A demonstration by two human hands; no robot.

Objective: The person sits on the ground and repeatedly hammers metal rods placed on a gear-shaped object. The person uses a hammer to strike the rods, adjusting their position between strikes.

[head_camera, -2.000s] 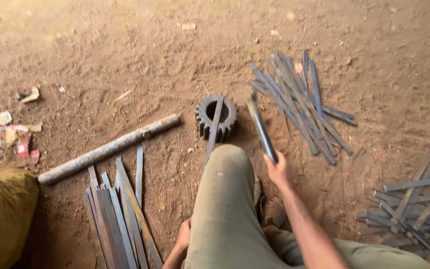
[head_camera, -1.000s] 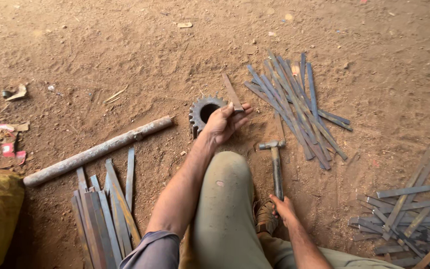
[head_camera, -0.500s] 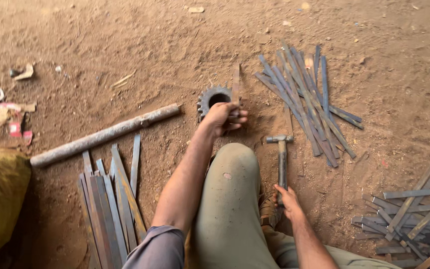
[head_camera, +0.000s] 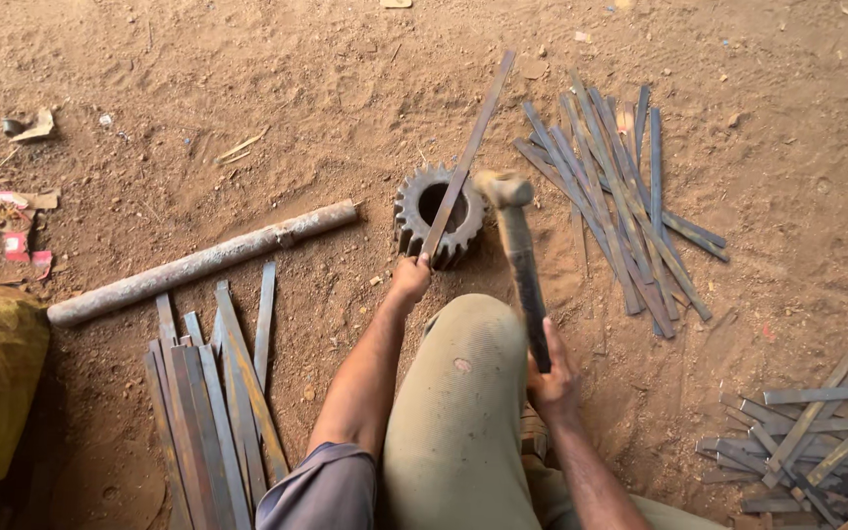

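Fingers of my left hand [head_camera: 410, 278] pinch the metal strip [head_camera: 467, 153] laid across the gear [head_camera: 414, 209]; my right hand [head_camera: 552, 378], arm bent, grips the raised hammer [head_camera: 517, 247].

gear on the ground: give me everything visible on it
The gear is a thick, dark ring that looks like rusty metal, with blunt teeth around its rim and a round bore in the middle. It lies flat on the dirt, bore facing up, ahead of the person's knee. A long flat metal strip rests across its top, held at the near end by the left hand. The hammer head is just beside its right edge.
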